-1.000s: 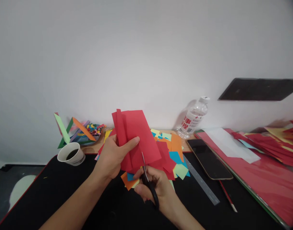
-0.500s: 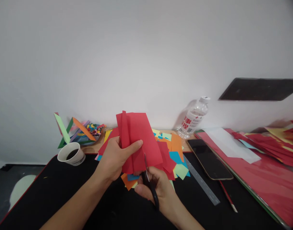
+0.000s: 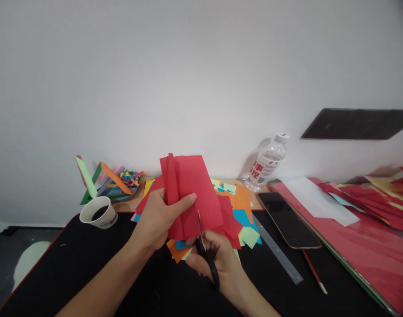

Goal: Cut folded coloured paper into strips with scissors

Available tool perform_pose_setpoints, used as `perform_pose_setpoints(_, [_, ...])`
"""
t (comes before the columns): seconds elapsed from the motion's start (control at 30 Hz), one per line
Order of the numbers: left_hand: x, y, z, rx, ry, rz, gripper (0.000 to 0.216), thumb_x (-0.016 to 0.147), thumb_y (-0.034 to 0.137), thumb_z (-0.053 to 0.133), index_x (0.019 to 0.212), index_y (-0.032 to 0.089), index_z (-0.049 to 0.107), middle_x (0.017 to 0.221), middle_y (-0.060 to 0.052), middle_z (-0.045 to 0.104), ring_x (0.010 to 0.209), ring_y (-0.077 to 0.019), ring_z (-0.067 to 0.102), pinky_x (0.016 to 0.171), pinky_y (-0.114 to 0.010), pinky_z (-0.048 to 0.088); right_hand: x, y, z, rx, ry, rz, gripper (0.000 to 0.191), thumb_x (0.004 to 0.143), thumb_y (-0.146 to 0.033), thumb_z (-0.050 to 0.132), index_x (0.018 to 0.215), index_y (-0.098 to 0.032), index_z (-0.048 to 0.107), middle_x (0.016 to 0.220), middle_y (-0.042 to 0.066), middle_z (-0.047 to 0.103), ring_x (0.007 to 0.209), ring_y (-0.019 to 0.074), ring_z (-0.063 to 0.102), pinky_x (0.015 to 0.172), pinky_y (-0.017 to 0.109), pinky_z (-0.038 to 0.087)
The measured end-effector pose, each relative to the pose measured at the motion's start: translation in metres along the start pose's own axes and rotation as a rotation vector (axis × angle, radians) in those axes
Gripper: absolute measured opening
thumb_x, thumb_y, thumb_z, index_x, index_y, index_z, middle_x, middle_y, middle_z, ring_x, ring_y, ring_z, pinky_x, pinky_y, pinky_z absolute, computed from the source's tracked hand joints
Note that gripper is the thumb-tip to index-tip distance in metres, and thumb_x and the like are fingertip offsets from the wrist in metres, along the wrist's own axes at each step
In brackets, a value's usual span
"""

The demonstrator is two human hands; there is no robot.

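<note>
My left hand (image 3: 160, 213) grips a folded piece of red paper (image 3: 199, 180) near its left side, with the thumb pressed flat across the front. A narrow folded strip stands up along the paper's left part. My right hand (image 3: 217, 255) is closed around the black handles of a pair of scissors (image 3: 202, 246). One blade lies over the paper's lower edge, pointing upward; the other blade is hidden behind the sheet. Under the hands, colored paper scraps (image 3: 243, 220) in red, blue, orange and green lie in a heap.
A paper cup (image 3: 104, 215) with dark liquid stands at left, near folded paper frames (image 3: 117, 178). To the right are a water bottle (image 3: 265, 165), a phone (image 3: 289, 220), a clear ruler (image 3: 279, 255), a red pen-like stick (image 3: 314, 270) and a red folder (image 3: 363, 255) bearing paper strips.
</note>
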State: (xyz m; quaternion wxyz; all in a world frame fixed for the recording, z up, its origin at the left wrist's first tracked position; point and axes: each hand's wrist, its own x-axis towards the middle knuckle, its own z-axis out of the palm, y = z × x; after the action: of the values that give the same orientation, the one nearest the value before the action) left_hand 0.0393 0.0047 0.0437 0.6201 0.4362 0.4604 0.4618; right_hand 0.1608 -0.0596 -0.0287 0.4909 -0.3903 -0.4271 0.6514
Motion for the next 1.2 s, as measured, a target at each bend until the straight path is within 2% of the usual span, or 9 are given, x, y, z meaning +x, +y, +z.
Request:
perform_pose_setpoints(0.4, [-0.0008,0.0029,0.0024,-0.006,0.009,-0.011,0.027,0.062,0.027,0.081,0.081,0.013,0.070,0.073,-0.005,0.073,0.066,-0.0203,0.069,0.060,-0.028,0.057,-0.0001,-0.0010,0.0015,-0.037,0.015,0.010,0.045,0.055,-0.047,0.085,0.073,-0.016,0.057,0.048,-0.008,0.047,0.041,0.0063,0.038,0.041,0.018,0.031])
perform_pose_setpoints(0.63, [-0.0002,0.0030,0.0029,-0.010,0.016,-0.020,0.026,0.062,0.026,0.081,0.079,0.012,0.068,0.072,-0.005,0.073,0.061,-0.0178,0.068,0.055,-0.025,0.056,0.0007,0.0016,0.0016,-0.030,0.023,0.034,0.044,0.056,-0.044,0.085,0.070,-0.016,0.054,0.050,-0.006,0.053,0.038,0.0049,0.041,0.039,0.017,0.033])
perform_pose_setpoints(0.93, [-0.0002,0.0027,0.0019,0.015,0.004,-0.018,0.024,0.064,0.029,0.079,0.078,0.013,0.069,0.069,-0.004,0.072,0.061,-0.0178,0.067,0.056,-0.025,0.055,0.0014,-0.0018,0.0024,-0.055,0.066,0.103,0.046,0.052,-0.047,0.085,0.070,-0.016,0.057,0.046,-0.007,0.052,0.036,0.0064,0.042,0.038,0.018,0.036])
perform_pose_setpoints(1.07, [0.0005,0.0040,0.0027,0.035,0.000,-0.030,0.020,0.066,0.029,0.077,0.076,0.014,0.068,0.066,-0.003,0.071,0.057,-0.0173,0.066,0.053,-0.025,0.055,0.0016,-0.0017,0.0014,-0.055,0.059,0.078,0.047,0.051,-0.049,0.085,0.070,-0.017,0.057,0.047,-0.005,0.054,0.039,0.0086,0.045,0.040,0.020,0.037])
perform_pose_setpoints(1.2, [-0.0019,0.0049,0.0031,0.057,-0.022,-0.041,0.020,0.064,0.029,0.078,0.075,0.014,0.068,0.069,-0.005,0.072,0.063,-0.0190,0.068,0.056,-0.026,0.055,0.0018,-0.0041,-0.0001,-0.094,0.018,0.021,0.046,0.052,-0.050,0.084,0.058,-0.017,0.052,0.051,-0.003,0.051,0.046,0.0091,0.043,0.044,0.021,0.034])
